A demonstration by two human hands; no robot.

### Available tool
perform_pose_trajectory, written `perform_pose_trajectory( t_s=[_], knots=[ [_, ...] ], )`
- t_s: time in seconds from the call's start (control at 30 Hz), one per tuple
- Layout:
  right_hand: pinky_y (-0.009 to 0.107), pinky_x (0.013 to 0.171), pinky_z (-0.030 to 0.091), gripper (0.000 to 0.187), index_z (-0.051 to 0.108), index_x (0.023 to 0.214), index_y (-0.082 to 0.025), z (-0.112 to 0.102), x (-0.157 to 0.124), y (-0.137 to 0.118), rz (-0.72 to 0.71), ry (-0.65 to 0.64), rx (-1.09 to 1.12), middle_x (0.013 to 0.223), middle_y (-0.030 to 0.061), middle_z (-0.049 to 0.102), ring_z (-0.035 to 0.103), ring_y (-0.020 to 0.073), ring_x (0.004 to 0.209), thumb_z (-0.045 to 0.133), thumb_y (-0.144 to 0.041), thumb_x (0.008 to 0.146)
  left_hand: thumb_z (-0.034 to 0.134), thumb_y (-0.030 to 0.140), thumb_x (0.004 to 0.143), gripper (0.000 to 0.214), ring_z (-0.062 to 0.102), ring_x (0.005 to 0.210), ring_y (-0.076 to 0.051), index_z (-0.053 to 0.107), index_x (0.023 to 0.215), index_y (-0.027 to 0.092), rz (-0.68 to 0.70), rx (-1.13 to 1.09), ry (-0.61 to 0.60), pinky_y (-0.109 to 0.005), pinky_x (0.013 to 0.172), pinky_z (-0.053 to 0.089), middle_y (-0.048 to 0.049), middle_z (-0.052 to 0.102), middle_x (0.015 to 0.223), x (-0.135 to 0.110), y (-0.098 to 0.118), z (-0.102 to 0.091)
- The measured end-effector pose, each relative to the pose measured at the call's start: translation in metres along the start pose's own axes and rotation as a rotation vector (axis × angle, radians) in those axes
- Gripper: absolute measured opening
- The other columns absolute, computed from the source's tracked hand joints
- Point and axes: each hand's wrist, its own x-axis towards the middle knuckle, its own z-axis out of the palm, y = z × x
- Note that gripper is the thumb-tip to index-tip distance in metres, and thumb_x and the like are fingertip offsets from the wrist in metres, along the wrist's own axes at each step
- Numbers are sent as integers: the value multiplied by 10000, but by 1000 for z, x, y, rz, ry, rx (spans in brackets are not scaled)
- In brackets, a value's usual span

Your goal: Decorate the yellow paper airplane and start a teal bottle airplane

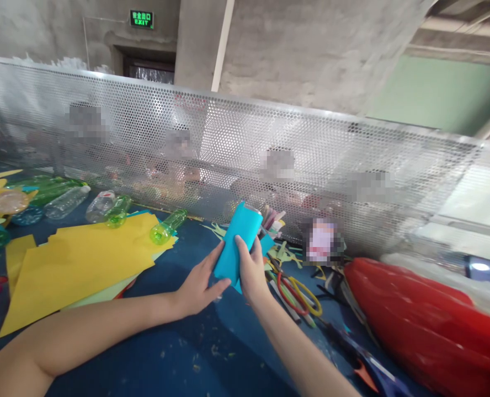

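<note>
A sheet of bright blue paper point(239, 242) is rolled into a tilted tube shape above the table, between my two hands. My right hand point(252, 270) grips its right side, thumb lying across the front and fingers mostly hidden. At the lower left edge, my left hand point(201, 282) holds the paper, with its fingers behind and its thumb below. A small clear edge shows at the tube's upper end; whether a bottle is inside, I cannot tell. To the left lies a stack of yellow paper point(91, 259), with a green plastic bottle point(168, 226) resting on its corner.
Several plastic bottles point(67, 201) lie at the back left. Scissors point(298, 295) and paper scraps sit right of my hands, near a phone point(321, 240) and a red plastic bag point(427, 325). A perforated metal screen point(236, 138) borders the blue table point(145, 358), with people behind it.
</note>
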Motion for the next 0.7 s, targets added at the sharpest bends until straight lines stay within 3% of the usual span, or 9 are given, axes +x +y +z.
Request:
perform_pose_trajectory(
  t_s=[0.17,0.5,0.7],
  knots=[
    [327,857,494,561,461,1250,-238,1,-3,-1,-4,12,-20,1095,25,647,605,201,993,614,-427,745,424,320,926,609,371,1308,-242,138,1461,265,3,5,26,-411,1068,335,-70,337,1462,0,0,0],
    [340,842,501,540,480,1224,-225,-2,0,7,-10,45,-28,1006,19,665,620,207,941,617,-430,744,475,334,896,564,468,1234,-254,274,1417,250,-17,5,39,-415,1020,396,-82,446,1392,0,-3,0],
    [307,796,526,615,431,1267,-254,-4,3,6,107,66,5,1014,2,666,629,198,933,634,-436,716,471,318,900,531,452,1251,-238,308,1400,239,-22,3,26,-410,1025,395,-83,453,1386,0,-7,2]
  ],
)
